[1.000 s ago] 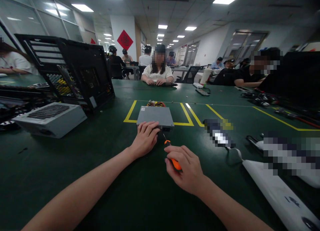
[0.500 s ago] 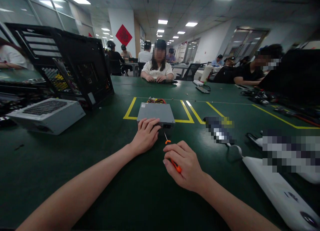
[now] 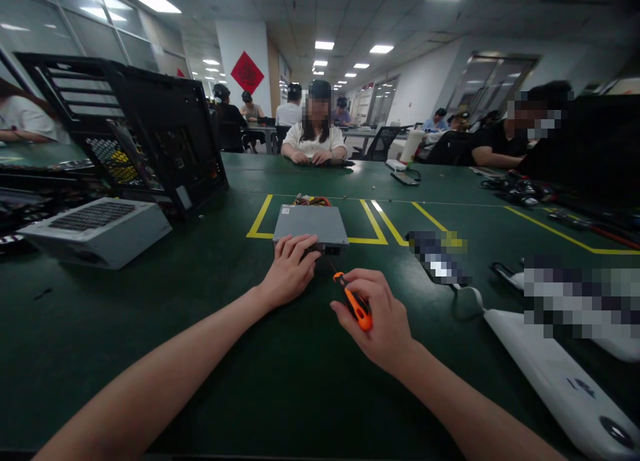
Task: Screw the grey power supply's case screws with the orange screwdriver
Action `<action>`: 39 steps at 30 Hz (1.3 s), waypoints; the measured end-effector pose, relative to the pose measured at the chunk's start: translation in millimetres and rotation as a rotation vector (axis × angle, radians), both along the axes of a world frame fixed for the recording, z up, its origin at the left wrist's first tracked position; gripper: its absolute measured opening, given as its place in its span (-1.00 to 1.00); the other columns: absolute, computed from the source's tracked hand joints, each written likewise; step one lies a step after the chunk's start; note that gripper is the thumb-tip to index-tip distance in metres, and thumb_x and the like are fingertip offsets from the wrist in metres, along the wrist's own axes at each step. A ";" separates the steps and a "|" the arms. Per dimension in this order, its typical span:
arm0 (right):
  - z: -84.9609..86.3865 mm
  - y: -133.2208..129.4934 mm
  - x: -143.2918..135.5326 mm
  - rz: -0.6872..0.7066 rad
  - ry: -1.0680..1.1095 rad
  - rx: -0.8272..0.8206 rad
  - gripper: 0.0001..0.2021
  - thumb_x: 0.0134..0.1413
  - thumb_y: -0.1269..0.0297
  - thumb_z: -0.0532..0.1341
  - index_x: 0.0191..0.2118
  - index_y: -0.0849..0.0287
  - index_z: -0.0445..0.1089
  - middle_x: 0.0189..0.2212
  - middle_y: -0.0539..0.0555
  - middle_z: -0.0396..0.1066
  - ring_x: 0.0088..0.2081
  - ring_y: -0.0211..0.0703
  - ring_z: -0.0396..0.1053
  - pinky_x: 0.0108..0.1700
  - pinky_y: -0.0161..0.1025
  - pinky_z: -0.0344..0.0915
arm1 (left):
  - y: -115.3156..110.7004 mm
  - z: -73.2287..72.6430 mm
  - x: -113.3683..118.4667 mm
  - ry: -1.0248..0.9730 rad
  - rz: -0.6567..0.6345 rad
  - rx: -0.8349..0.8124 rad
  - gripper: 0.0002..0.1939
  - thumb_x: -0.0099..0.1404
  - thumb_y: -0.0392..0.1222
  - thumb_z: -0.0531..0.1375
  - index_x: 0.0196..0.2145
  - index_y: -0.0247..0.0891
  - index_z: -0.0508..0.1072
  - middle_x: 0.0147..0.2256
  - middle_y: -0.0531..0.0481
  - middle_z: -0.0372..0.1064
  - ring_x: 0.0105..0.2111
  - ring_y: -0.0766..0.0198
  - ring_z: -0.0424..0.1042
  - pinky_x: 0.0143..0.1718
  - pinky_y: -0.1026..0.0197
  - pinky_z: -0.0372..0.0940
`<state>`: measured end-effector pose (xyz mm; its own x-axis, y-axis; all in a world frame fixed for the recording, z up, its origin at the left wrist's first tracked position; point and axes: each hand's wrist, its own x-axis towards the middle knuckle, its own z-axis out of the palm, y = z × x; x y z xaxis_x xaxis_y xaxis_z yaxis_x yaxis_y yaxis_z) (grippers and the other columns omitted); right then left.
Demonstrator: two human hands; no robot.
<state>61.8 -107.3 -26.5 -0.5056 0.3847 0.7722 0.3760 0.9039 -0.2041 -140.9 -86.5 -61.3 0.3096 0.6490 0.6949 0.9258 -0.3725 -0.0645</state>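
Observation:
A grey computer power supply [image 3: 313, 222] lies in front of me, with a bundle of coloured cables [image 3: 313, 200] at its far side. My left hand [image 3: 290, 271] grips its near left edge, fingers over the top; the thumb is partly hidden. In my right hand [image 3: 377, 314] is an orange and black screwdriver [image 3: 359, 308], held by its handle between thumb and fingers. Its thin shaft points forward and left toward the near face of the power supply. Whether the tip touches that face I cannot tell.
On the left stand a black computer case [image 3: 165, 134] and a second power supply [image 3: 100, 231]. White devices [image 3: 555, 374] with a cable lie on the right. Yellow tape [image 3: 377, 224] marks the green table [image 3: 280, 394]. A person [image 3: 315, 138] sits across from me.
My right hand has opened a little around the screwdriver and shifted slightly right, so more of the handle shows. My left hand and the power supply stay nearly still.

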 end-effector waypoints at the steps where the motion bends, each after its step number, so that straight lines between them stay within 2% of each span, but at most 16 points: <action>1: 0.2 0.1 -0.3 0.011 0.016 0.005 -0.83 0.07 0.34 0.15 -0.20 0.18 0.19 -0.24 0.14 0.29 -0.26 -0.18 0.34 -0.34 -0.25 0.37 | -0.1 0.1 -0.1 0.003 0.002 0.002 -0.76 0.26 -0.30 0.03 -0.13 -0.20 0.38 0.09 -0.10 0.18 0.11 0.08 0.10 0.14 -0.07 -0.03; 4: 0.5 0.7 -0.8 0.060 -0.042 0.056 -0.90 0.05 0.41 0.15 -0.28 0.15 0.22 -0.30 0.09 0.31 -0.26 -0.18 0.34 -0.27 -0.19 0.36 | 0.0 0.3 -0.4 0.005 0.006 0.004 -0.76 0.25 -0.31 0.04 -0.14 -0.20 0.39 0.09 -0.10 0.18 0.11 0.08 0.10 0.13 -0.07 -0.02; 6: -0.8 1.8 -0.9 0.077 -0.074 0.053 -0.84 0.06 0.37 0.16 -0.20 0.15 0.22 -0.27 0.11 0.33 -0.24 -0.14 0.35 -0.25 -0.17 0.37 | 0.4 0.1 -0.8 0.005 0.006 0.006 -0.75 0.25 -0.31 0.04 -0.13 -0.19 0.39 0.09 -0.10 0.18 0.11 0.08 0.10 0.13 -0.08 -0.02; 9: -4.7 3.7 -0.9 0.091 0.008 -0.039 -0.69 0.09 0.29 0.16 -0.06 0.17 0.11 -0.21 0.16 0.33 -0.19 -0.14 0.36 -0.26 -0.19 0.40 | 1.1 -0.5 -1.7 0.019 -0.006 0.012 -0.72 0.23 -0.33 0.06 -0.11 -0.18 0.39 0.09 -0.11 0.17 0.11 0.07 0.09 0.12 -0.09 -0.01; 11: -6.1 3.9 -0.7 0.106 0.052 -0.089 -0.75 0.10 0.34 0.13 -0.10 0.15 0.10 -0.21 0.13 0.33 -0.19 -0.17 0.37 -0.25 -0.21 0.41 | 1.3 -0.9 -2.3 0.032 -0.013 0.014 -0.70 0.22 -0.34 0.06 -0.10 -0.18 0.38 0.09 -0.12 0.17 0.12 0.07 0.08 0.12 -0.09 0.00; 14: -4.6 2.3 -0.3 0.135 -0.017 -0.069 -0.86 0.08 0.41 0.13 -0.22 0.12 0.18 -0.22 0.09 0.32 -0.19 -0.18 0.36 -0.18 -0.17 0.38 | 0.6 -0.9 -3.5 0.039 -0.018 0.017 -0.70 0.22 -0.33 0.06 -0.09 -0.17 0.38 0.10 -0.13 0.15 0.12 0.07 0.07 0.12 -0.10 0.00; 16: -3.0 1.1 -0.5 0.116 -0.060 -0.048 -0.86 0.08 0.36 0.15 -0.21 0.11 0.21 -0.17 0.12 0.28 -0.21 -0.17 0.35 -0.21 -0.16 0.38 | -0.7 -0.3 -4.6 0.041 -0.021 0.013 -0.69 0.23 -0.33 0.05 -0.08 -0.17 0.37 0.11 -0.13 0.14 0.13 0.07 0.06 0.12 -0.10 -0.01; 18: -2.0 0.4 -1.0 0.067 -0.007 -0.062 -0.80 0.08 0.33 0.16 -0.15 0.11 0.19 -0.16 0.14 0.24 -0.21 -0.16 0.33 -0.27 -0.17 0.38 | -2.2 0.5 -5.8 0.052 -0.026 -0.001 -0.68 0.22 -0.34 0.05 -0.07 -0.17 0.36 0.12 -0.13 0.13 0.14 0.07 0.05 0.13 -0.10 -0.02; 21: -1.0 -0.3 -1.7 0.031 0.117 -0.102 -0.76 0.05 0.41 0.13 -0.14 0.12 0.13 -0.20 0.12 0.24 -0.19 -0.15 0.31 -0.25 -0.16 0.37 | -3.7 1.8 -6.5 0.056 -0.039 -0.015 -0.67 0.23 -0.36 0.04 -0.05 -0.18 0.34 0.13 -0.12 0.12 0.15 0.08 0.03 0.13 -0.08 -0.03; 23: 0.1 -0.3 -1.5 0.034 0.098 -0.074 -0.79 0.01 0.45 0.13 -0.20 0.12 0.15 -0.22 0.10 0.26 -0.20 -0.15 0.31 -0.21 -0.14 0.35 | -3.3 3.1 -5.1 0.014 -0.040 -0.008 -0.69 0.26 -0.35 0.02 -0.04 -0.21 0.32 0.11 -0.10 0.16 0.12 0.12 0.08 0.12 -0.03 0.00; 26: 0.5 1.5 -0.6 0.027 0.035 -0.024 -0.83 0.02 0.40 0.16 -0.23 0.12 0.19 -0.25 0.09 0.28 -0.23 -0.14 0.31 -0.21 -0.12 0.33 | -0.8 7.2 -0.3 -0.088 0.015 -0.005 -0.70 0.30 -0.27 0.00 -0.01 -0.24 0.27 0.01 -0.09 0.27 0.00 0.15 0.20 0.02 0.03 0.08; 30: -1.6 3.7 -1.7 0.039 0.148 -0.117 -0.73 0.05 0.36 0.16 -0.12 0.13 0.12 -0.23 0.09 0.26 -0.27 -0.19 0.33 -0.34 -0.24 0.36 | 4.2 16.7 6.7 -0.124 0.098 -0.035 -0.67 0.25 -0.21 0.07 -0.01 -0.18 0.29 -0.02 -0.08 0.29 -0.07 0.08 0.23 -0.09 0.01 0.09; 35: 1.3 -1.6 -4.9 0.008 0.033 0.016 -0.81 -0.01 0.51 0.12 -0.26 0.12 0.17 -0.23 0.10 0.29 -0.21 -0.12 0.30 -0.20 -0.10 0.31 | 7.9 22.3 14.0 -0.203 0.112 -0.058 -0.78 0.20 -0.21 0.11 -0.16 -0.17 0.36 -0.05 -0.03 0.34 -0.04 0.08 0.22 -0.12 0.00 0.05; 39: 2.5 -1.6 -4.5 -0.021 0.096 0.000 -0.75 0.01 0.43 0.16 -0.16 0.17 0.14 -0.23 0.15 0.25 -0.20 -0.08 0.27 -0.21 -0.08 0.31 | 6.9 18.1 16.4 -0.225 0.102 -0.044 -0.73 0.18 -0.25 0.11 -0.12 -0.18 0.32 -0.03 -0.03 0.33 0.00 0.12 0.22 -0.04 0.00 0.00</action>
<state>57.4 -108.9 -24.0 -0.4209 0.3941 0.8170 0.3736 0.8960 -0.2398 -124.4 -79.6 -43.2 0.0818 0.7002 0.7092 0.9480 -0.2743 0.1615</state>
